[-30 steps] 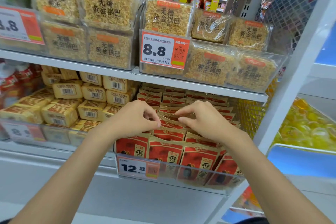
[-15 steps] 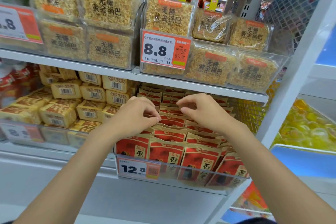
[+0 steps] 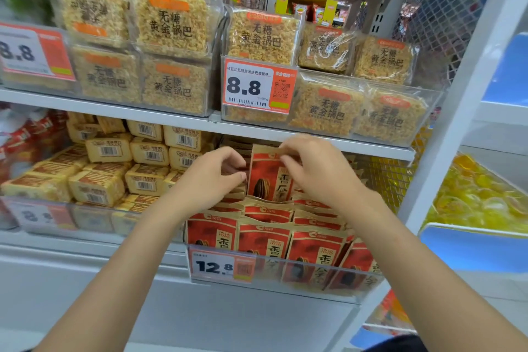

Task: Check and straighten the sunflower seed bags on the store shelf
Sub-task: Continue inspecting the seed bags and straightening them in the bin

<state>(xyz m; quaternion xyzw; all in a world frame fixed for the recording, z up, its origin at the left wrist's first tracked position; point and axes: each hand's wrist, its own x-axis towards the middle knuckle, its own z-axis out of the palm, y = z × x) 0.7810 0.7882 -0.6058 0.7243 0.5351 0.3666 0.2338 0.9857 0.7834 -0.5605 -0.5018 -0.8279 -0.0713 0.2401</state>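
Observation:
Red-and-tan sunflower seed bags (image 3: 265, 243) stand in rows in a clear bin (image 3: 308, 280) on the middle shelf, behind a 12.8 price tag (image 3: 220, 266). One seed bag (image 3: 268, 177) is raised upright above the back rows, its front with the seed picture facing me. My right hand (image 3: 317, 171) pinches its top right corner. My left hand (image 3: 211, 177) grips its left edge with the fingertips. The lower part of that bag is hidden behind the rows in front.
Yellow wrapped cake blocks (image 3: 108, 168) fill the bin to the left. Rice-crust packs (image 3: 263, 37) sit on the shelf above, whose white edge (image 3: 328, 143) runs just over my hands. A white upright post (image 3: 445, 146) and a bin of yellow sweets (image 3: 480, 197) are to the right.
Both hands moved farther back along the rows and lifted one seed bag upright out of the back rows. The view shifted slightly upward.

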